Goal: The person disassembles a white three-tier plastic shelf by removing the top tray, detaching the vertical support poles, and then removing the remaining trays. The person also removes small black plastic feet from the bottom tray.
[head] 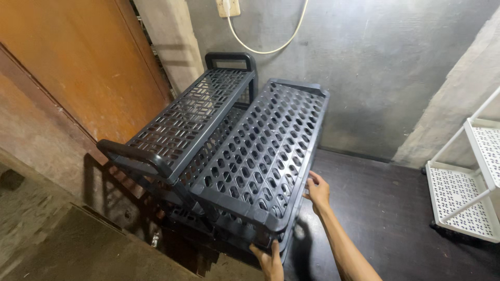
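A dark grey plastic shelf panel (pixel 263 151) with oval holes is tilted up, leaning against a dark grey tiered rack (pixel 182 125) with slotted shelves. My right hand (pixel 317 191) grips the panel's right long edge about halfway down. My left hand (pixel 270 260) holds the panel's near bottom corner from below. Both forearms come in from the bottom of the view.
A brown wooden door (pixel 78 67) stands at the left. A grey concrete wall (pixel 375 62) with a white cable (pixel 265 49) is behind. A white perforated rack (pixel 469 187) stands at the right on the dark floor (pixel 385 218). A concrete step (pixel 62 244) lies at the lower left.
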